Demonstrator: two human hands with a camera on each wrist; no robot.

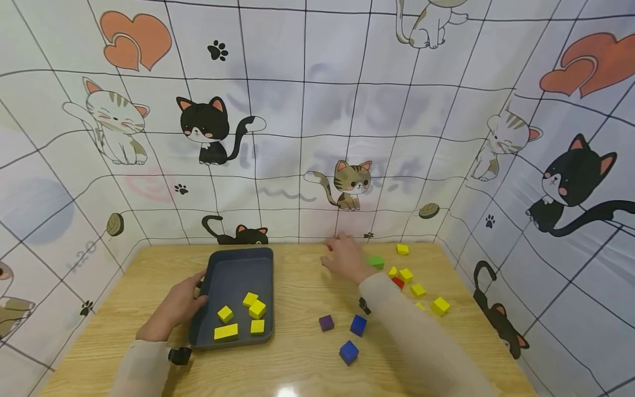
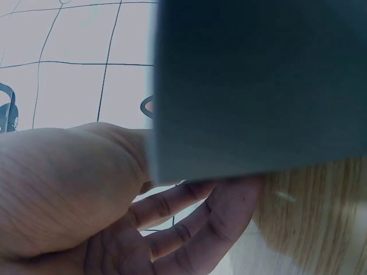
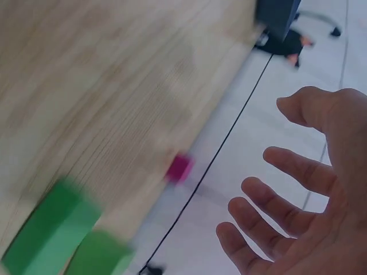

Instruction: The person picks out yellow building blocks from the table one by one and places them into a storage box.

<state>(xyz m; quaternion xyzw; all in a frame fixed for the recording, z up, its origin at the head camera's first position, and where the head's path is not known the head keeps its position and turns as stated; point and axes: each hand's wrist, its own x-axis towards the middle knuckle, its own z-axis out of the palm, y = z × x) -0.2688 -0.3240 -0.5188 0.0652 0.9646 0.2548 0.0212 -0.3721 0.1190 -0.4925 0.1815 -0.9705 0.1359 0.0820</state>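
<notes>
From the head view, I look down on a wooden tabletop [image 1: 297, 286] walled in by a white cloth printed with cartoon cats [image 1: 317, 110]. My left hand [image 1: 176, 306] grips the left rim of a dark grey tray [image 1: 233, 270], which sits on the near left of the tabletop and holds five yellow blocks [image 1: 243, 317]. My right hand [image 1: 347, 258] reaches toward the far edge, fingers loosely spread and holding nothing. A small red block [image 1: 329, 247] lies at my fingertips, close to the cloth wall. A green block [image 1: 375, 262] sits just right of that hand. Further right, several yellow blocks [image 1: 419, 286] are scattered with another red block [image 1: 398, 283] among them. Nearer to me lie a purple block [image 1: 326, 322] and two blue blocks [image 1: 353, 337].

From the left wrist view, the tray [image 2: 258, 86] fills most of the picture. My left hand [image 2: 109, 212] lies against its edge, and the fingers [image 2: 195, 223] curl under it, holding it. Wood grain shows at lower right.

From the right wrist view, which is blurred, my right hand [image 3: 304, 200] is wide and relaxed, the fingers [image 3: 269, 212] apart and touching nothing. The small block [image 3: 179, 168] looks pinkish here and lies at the tabletop's edge, near the fingertips. The green block [image 3: 54, 235] lies at lower left.
</notes>
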